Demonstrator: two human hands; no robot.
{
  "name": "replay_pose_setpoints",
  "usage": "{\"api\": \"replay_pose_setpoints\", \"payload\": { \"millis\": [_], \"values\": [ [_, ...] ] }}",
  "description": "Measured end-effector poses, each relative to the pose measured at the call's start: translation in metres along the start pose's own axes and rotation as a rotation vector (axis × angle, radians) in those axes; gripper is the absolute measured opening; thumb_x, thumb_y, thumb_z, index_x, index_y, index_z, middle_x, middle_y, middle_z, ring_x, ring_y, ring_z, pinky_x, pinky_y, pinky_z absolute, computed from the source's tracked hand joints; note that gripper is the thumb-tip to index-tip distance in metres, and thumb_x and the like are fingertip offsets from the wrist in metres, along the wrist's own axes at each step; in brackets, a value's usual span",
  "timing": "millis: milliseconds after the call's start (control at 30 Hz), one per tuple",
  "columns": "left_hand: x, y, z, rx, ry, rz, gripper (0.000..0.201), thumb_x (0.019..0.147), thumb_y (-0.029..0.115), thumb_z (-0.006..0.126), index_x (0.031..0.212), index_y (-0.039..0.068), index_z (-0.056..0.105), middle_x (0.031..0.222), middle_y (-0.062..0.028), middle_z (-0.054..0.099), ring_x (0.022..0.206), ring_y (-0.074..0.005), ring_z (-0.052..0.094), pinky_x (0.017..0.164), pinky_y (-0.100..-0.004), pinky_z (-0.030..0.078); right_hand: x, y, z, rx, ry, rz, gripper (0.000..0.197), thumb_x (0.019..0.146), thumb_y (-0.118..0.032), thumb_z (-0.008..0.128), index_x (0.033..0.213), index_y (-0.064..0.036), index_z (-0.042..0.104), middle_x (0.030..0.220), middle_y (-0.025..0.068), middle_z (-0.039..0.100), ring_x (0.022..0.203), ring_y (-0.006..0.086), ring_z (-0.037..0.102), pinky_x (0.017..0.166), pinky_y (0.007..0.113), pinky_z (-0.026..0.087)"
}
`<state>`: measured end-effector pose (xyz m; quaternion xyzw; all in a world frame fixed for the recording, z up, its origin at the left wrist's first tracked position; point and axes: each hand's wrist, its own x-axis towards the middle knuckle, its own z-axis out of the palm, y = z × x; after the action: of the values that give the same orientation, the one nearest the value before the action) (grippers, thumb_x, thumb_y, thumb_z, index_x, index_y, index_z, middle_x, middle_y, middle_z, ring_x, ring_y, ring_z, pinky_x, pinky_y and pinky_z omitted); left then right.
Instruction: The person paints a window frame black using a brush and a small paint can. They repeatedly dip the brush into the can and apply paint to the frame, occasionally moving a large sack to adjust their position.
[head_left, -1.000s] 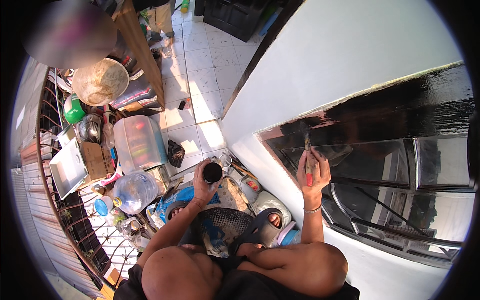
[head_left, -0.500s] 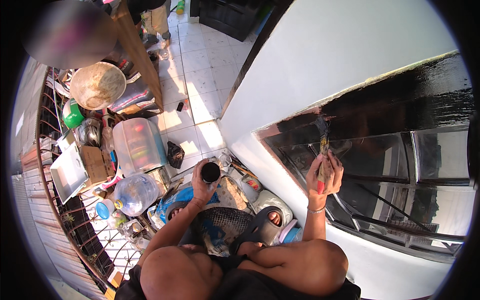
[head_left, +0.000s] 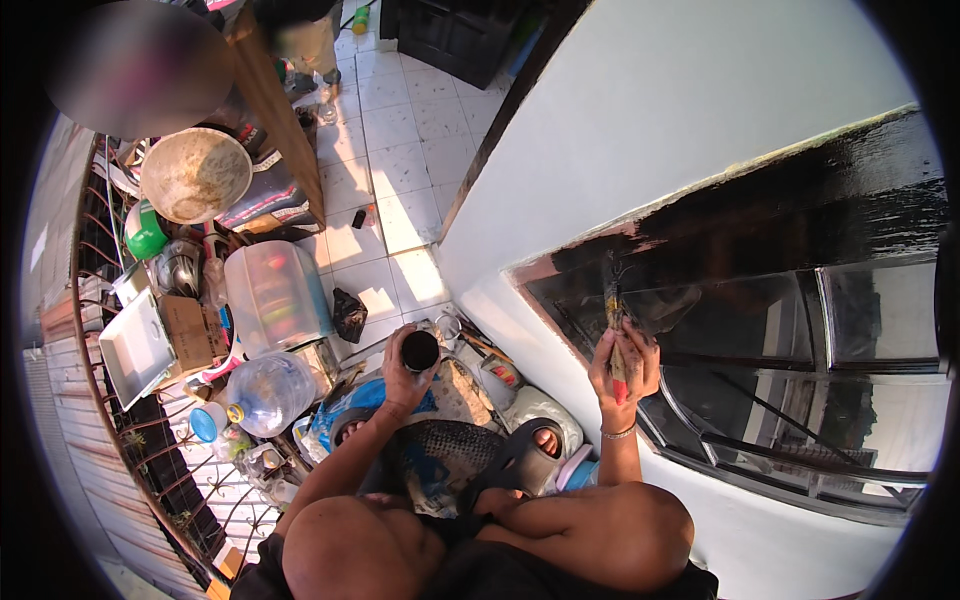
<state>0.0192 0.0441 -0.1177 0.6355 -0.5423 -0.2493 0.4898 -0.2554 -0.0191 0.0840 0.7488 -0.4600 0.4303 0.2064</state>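
My right hand [head_left: 626, 362] is closed round the handle of a paintbrush [head_left: 615, 300] with a red end. The dark bristles point away from me and lie against or just over the window frame [head_left: 720, 225], near its left corner. Glossy black covers much of that frame, while a pinkish-brown patch shows at the corner. My left hand [head_left: 400, 375] grips a small cup [head_left: 420, 351] of black paint, held upright over the cluttered floor. Whether the bristles touch the wood I cannot tell.
White wall [head_left: 640, 130] surrounds the window, whose glass panes [head_left: 745, 315] lie below the painted beam. On the left stand a clear plastic bin [head_left: 275, 300], a large water bottle [head_left: 270, 395] and a cardboard box [head_left: 193, 335]. A black bag [head_left: 348, 315] sits on the tiles.
My right hand has moved left and slightly toward me with the paintbrush, bringing the bristles nearer the frame's left corner. My left hand and the cup have hardly moved.
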Motion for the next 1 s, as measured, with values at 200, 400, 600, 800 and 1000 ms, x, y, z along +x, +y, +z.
{"api": "replay_pose_setpoints", "payload": {
  "millis": [200,400,600,800,1000],
  "values": [
    [0.002,0.003,-0.002,0.009,-0.011,0.015,0.057,0.078,0.014,0.088,0.126,0.006,0.058,0.120,-0.0153,0.066,0.108,-0.0358,0.067,0.095,-0.0441,0.054,0.000,0.014,0.024,-0.060,-0.304,-0.155,0.015,0.086,-0.005,0.080,0.097,-0.0051,0.070,0.102,0.0104,0.073,0.086,0.0268,0.071,0.074,0.037,0.060],
    [0.002,0.001,-0.003,-0.012,0.012,0.010,0.057,0.078,0.012,0.088,0.126,0.006,0.058,0.120,-0.0159,0.066,0.107,-0.0359,0.067,0.094,-0.0442,0.055,0.043,0.006,-0.003,-0.233,0.085,-0.174,0.014,0.086,-0.004,0.080,0.097,-0.0015,0.072,0.102,0.0113,0.073,0.082,0.0268,0.072,0.069,0.035,0.060],
    [0.001,0.003,0.001,0.001,-0.011,0.004,0.057,0.078,0.012,0.088,0.125,0.006,0.058,0.120,-0.0157,0.066,0.108,-0.0354,0.067,0.095,-0.0436,0.054,0.014,0.002,0.008,0.002,-0.106,-0.091,0.015,0.085,-0.002,0.081,0.097,0.0003,0.072,0.100,0.0124,0.073,0.082,0.0269,0.072,0.068,0.036,0.061],
    [0.001,0.001,-0.001,-0.020,-0.009,-0.012,0.058,0.078,0.013,0.088,0.126,0.007,0.058,0.121,-0.0153,0.065,0.109,-0.0353,0.066,0.095,-0.0435,0.054,0.038,0.012,-0.002,-0.161,0.035,-0.065,0.013,0.083,0.000,0.081,0.092,0.0005,0.071,0.098,0.0123,0.074,0.084,0.0260,0.074,0.070,0.035,0.061],
    [0.000,-0.001,-0.001,-0.026,-0.056,-0.028,0.065,0.076,0.012,0.088,0.131,0.008,0.054,0.128,-0.0160,0.063,0.117,-0.0378,0.063,0.099,-0.0444,0.053,0.020,0.005,-0.015,-0.098,0.036,0.001,0.025,0.076,0.008,0.081,0.095,-0.0043,0.070,0.102,0.0126,0.075,0.088,0.0303,0.074,0.076,0.038,0.062]
  ]
}}
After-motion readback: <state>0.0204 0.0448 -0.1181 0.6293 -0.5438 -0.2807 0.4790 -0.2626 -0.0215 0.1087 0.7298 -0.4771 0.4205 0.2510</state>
